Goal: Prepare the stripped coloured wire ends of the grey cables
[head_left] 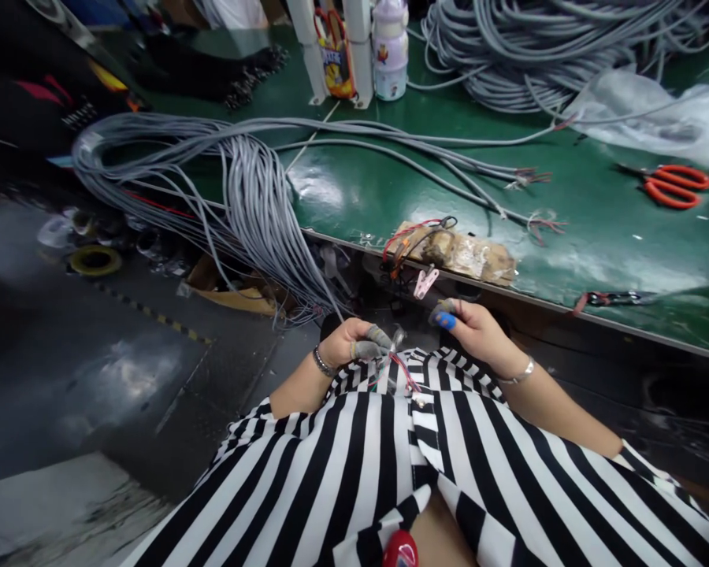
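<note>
My left hand [361, 344], with grey covers on its fingertips, pinches the end of a grey cable. From that grip the cable's thin red and other coloured wires [402, 370] fan out over my striped clothing, with a whitish tuft beside them. My right hand [471, 327] is held apart to the right, thumb and fingers pressed together. A blue wrap covers its thumb, and whatever the fingers hold, if anything, is too small to make out. Just beyond it, a pink clip [426, 283] hangs at the bench edge below a taped wooden block [469, 253].
A bundle of grey cables [260, 189] drapes over the edge of the green bench [603, 260]. Orange-handled scissors [677, 185] and pliers [614, 298] lie to the right. Behind are a large cable coil [508, 55], a plastic bag [655, 118] and a bottle [390, 51].
</note>
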`<state>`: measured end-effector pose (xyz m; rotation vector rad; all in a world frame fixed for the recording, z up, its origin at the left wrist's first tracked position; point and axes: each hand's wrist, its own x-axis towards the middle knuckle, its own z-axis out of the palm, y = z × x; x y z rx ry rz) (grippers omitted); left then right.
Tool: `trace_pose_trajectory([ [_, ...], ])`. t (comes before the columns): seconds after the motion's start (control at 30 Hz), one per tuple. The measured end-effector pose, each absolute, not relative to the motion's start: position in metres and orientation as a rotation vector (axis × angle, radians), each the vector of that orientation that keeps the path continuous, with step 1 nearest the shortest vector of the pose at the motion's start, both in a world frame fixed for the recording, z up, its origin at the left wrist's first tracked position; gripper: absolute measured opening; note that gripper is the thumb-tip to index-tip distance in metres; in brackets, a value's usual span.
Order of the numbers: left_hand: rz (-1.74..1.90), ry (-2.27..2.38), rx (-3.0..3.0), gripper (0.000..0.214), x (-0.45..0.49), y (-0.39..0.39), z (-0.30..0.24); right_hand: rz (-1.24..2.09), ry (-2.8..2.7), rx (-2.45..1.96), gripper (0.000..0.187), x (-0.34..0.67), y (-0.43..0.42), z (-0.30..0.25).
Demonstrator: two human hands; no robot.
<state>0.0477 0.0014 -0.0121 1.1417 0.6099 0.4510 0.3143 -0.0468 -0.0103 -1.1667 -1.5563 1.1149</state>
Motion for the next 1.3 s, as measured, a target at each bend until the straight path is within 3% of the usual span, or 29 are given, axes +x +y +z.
trace_pose_trajectory([
  [0.2,0.652,0.667,1.241,0.03,0.058,0.004,-0.005,1.278,-1.071,-1.276,0.042,0.328,-0.06,-0.027],
  [0.43,0.786,0.774,1.326,0.031,0.075,0.018,-0.009,1.617,-0.894,-1.136,0.059,0.307,-0.029,-0.019],
  [0.67,0.814,0.804,1.399,0.034,0.093,0.037,-0.005,1.571,-0.798,-1.005,0.052,0.289,0.001,-0.024],
  [1.3,0.638,0.711,1.494,0.031,0.107,0.051,-0.005,1.639,-0.481,-0.926,0.054,0.282,0.007,-0.02],
])
